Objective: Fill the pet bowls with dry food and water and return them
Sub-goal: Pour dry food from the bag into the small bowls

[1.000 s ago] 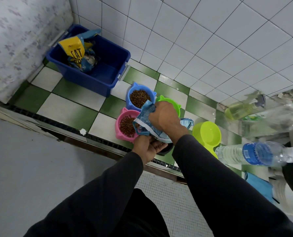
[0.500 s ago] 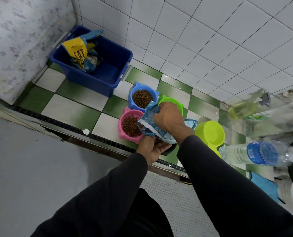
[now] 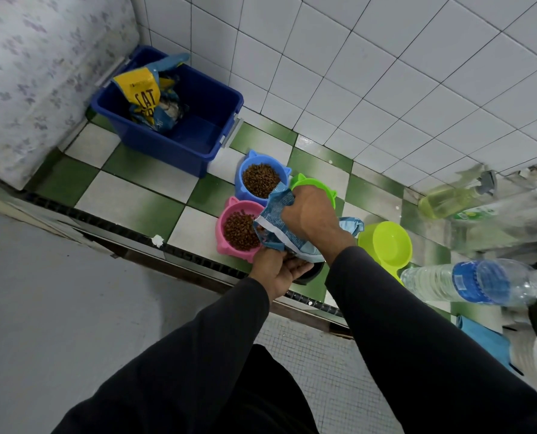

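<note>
Kibble (image 3: 241,230) fills pink bowl (image 3: 226,242).

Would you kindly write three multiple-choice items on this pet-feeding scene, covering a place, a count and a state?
1. Where does the yellow cat-food bag lie?
A. in the blue plastic bin
B. in a bowl
C. on the tiled floor

2. How many bowls visibly hold brown kibble?
A. one
B. two
C. four

3. What does the right hand do?
A. hangs idle
B. grips the blue food pouch
C. lifts a bottle

Answers: 1 A, the bag sits inside the bin; 2 B, the blue cat-eared bowl and pink cat-eared bowl are filled; 3 B, its fingers curl round the pouch.
</note>
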`<move>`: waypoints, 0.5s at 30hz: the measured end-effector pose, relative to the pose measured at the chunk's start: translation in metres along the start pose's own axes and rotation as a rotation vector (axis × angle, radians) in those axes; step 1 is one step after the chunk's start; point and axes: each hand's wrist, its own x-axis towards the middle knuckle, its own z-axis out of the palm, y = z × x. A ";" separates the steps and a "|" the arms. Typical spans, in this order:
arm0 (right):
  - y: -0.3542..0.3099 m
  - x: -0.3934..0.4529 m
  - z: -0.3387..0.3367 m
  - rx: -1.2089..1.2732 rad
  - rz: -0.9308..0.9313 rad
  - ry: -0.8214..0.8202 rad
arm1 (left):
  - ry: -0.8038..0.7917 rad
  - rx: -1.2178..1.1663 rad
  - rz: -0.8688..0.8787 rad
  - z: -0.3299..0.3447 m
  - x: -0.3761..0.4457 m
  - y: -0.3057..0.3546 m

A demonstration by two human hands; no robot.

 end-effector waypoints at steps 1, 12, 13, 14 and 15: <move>0.000 0.000 0.000 0.007 -0.002 0.002 | 0.001 -0.002 -0.003 0.000 0.001 0.000; 0.002 0.003 0.002 0.018 -0.002 -0.007 | 0.021 0.036 0.008 -0.001 0.001 0.004; 0.003 0.004 0.002 0.031 -0.001 -0.007 | 0.021 0.041 0.010 -0.001 0.001 0.005; 0.005 0.004 0.001 0.051 0.005 -0.010 | 0.024 0.048 0.015 -0.001 0.000 0.005; 0.006 0.004 0.000 0.073 0.008 -0.014 | 0.028 0.057 0.020 0.000 0.000 0.006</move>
